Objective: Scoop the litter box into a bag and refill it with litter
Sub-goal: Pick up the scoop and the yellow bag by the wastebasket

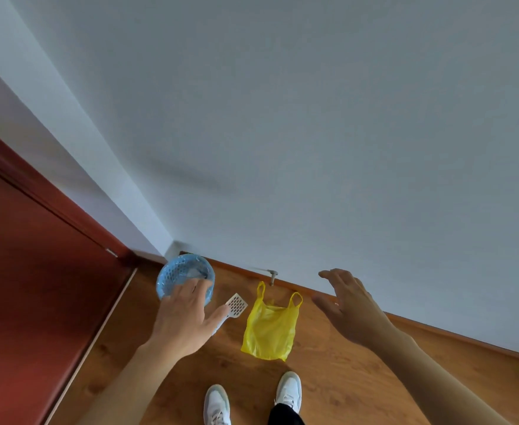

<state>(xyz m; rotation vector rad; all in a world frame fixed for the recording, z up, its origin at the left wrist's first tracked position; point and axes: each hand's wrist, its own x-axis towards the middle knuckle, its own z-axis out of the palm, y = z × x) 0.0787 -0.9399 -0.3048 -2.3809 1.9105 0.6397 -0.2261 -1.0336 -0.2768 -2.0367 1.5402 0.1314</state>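
Note:
A round blue perforated basket [175,273] with a clear liner stands on the wooden floor in the corner. A white slotted scoop [236,305] lies on the floor to its right. Further right, a yellow plastic bag [269,328] lies flat with its handles toward the wall. My left hand [187,317] hovers with spread fingers over the basket's near edge and the scoop's handle, holding nothing. My right hand [347,302] is raised to the right of the bag, fingers relaxed and empty.
A grey-white wall [313,148] with a wooden skirting board runs behind the objects. A dark red door [37,286] fills the left. A small doorstop [272,276] sticks out near the skirting. My two white shoes [289,392] stand on the floor below the bag.

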